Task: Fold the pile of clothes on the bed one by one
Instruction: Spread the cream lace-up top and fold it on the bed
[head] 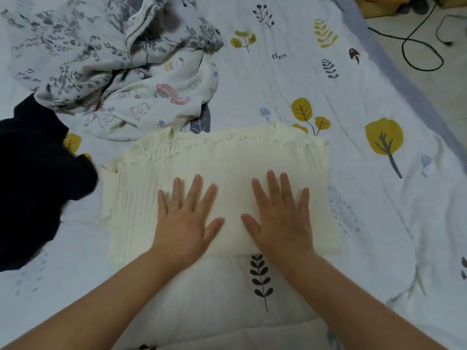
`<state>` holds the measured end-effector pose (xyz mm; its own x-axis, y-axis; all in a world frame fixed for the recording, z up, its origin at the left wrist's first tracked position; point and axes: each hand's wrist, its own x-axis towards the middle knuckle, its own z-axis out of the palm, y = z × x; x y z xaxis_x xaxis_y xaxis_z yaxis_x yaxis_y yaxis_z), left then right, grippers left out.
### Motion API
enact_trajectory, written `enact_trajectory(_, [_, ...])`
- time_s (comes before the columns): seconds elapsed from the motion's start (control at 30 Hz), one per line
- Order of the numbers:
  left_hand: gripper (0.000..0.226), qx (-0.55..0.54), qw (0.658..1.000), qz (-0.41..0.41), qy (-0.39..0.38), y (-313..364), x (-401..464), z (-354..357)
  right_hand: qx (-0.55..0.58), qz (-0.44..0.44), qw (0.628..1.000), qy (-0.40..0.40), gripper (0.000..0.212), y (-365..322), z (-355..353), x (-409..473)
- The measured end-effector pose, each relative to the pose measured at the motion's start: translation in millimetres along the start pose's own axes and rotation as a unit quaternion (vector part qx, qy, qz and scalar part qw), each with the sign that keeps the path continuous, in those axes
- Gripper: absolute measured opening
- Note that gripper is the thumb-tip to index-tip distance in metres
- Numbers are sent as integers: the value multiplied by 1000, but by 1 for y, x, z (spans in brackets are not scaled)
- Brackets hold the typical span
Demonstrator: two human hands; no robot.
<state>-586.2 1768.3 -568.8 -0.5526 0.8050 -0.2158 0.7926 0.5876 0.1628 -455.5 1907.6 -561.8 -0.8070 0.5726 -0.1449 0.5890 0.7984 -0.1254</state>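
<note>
Both hands are laid flat, palms down, fingers straight and spread; nothing is gripped by either. The left hand [187, 218] and the right hand [283, 215] are pressed side by side on the near half of a cream garment [227, 160], the thumbs pointed toward each other and just apart.

The cream garment is spread on the bed [353, 173] directly in front of the person, already folded to a rough rectangle. A ribbed or pleated texture is noted, with a frilled edge along the far side. The left portion is seen to lie unevenly, with a lower layer protruding beyond the upper one.

Risks judged from here: if the hands are lifted without the left edge being squared, the layers may slip and the fold may open. The soft, creased bedsheet beneath could allow the garment to drag and bunch when it is moved aside.

Further clothes await beyond: a cartoon-print garment [156, 102] and a grey leaf-print fabric [75, 51] are heaped at the far left, and a dark garment [32, 185] lies at the left edge, near the cream one.
</note>
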Motion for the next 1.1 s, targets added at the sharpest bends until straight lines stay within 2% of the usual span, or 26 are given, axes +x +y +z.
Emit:
enact_trajectory(0.1, [72, 7, 999, -5, -37, -10, -9, 18, 11, 13, 999, -45, 65, 9, 18, -11])
enact_trajectory(0.3, [73, 27, 998, -36, -43, -4, -3, 18, 24, -5, 993, -112, 84, 12, 12, -2])
enact_trajectory(0.33, [77, 29, 997, -38, -59, -3, -3, 13, 23, -4, 994, -103, 84, 13, 5, -3])
enact_trajectory(0.4, [85, 12, 997, -37, -73, -2, -4, 2, 46, 36, 998, 19, 64, 15, -10, -10])
enact_trajectory(0.43, [85, -1, 997, -29, -68, -1, -6, -3, 70, 91, 990, 85, 55, 19, -17, -13])
enact_trajectory(0.47, [84, -14, 998, -14, -59, 1, -8, -6, 98, 163, 977, 101, 53, 23, -25, -17])
enact_trajectory(0.53, [81, -38, 997, 23, -56, 7, -11, -9, 206, 289, 934, 31, 52, 34, -38, -23])
enact_trajectory(0.6, [83, -47, 995, 42, -73, 13, -13, -9, 305, 365, 878, -57, 58, 45, -40, -24])
enact_trajectory(0.67, [87, -44, 994, 37, -98, 18, -14, -6, 339, 386, 852, -101, 60, 49, -42, -23])
enact_trajectory(0.73, [89, -41, 993, 29, -107, 20, -12, -5, 378, 393, 831, -111, 49, 52, -46, -20])
enact_trajectory(0.77, [88, -41, 993, 26, -109, 20, -12, -5, 422, 394, 808, -115, 41, 52, -52, -18])
enact_trajectory(0.83, [72, -57, 991, 17, -117, 19, -12, -9, 506, 393, 759, -114, 26, 49, -67, -16])
enact_trajectory(0.87, [60, -80, 989, 8, -126, 19, -11, -13, 526, 380, 753, -107, 22, 45, -75, -16])
enact_trajectory(0.93, [50, -151, 981, -13, -125, 17, -12, -21, 532, 332, 774, -86, 19, 31, -90, -15])
enact_trajectory(1.0, [47, -230, 968, -43, -88, 13, -14, -35, 501, 261, 823, -53, 16, 6, -106, -13])
enact_trajectory(1.07, [42, -334, 938, -87, -33, 7, -13, -54, 429, 185, 884, -10, 15, -26, -122, -10])
enact_trajectory(1.1, [39, -396, 911, -111, -15, 2, -11, -65, 378, 148, 914, 9, 14, -44, -129, -9])
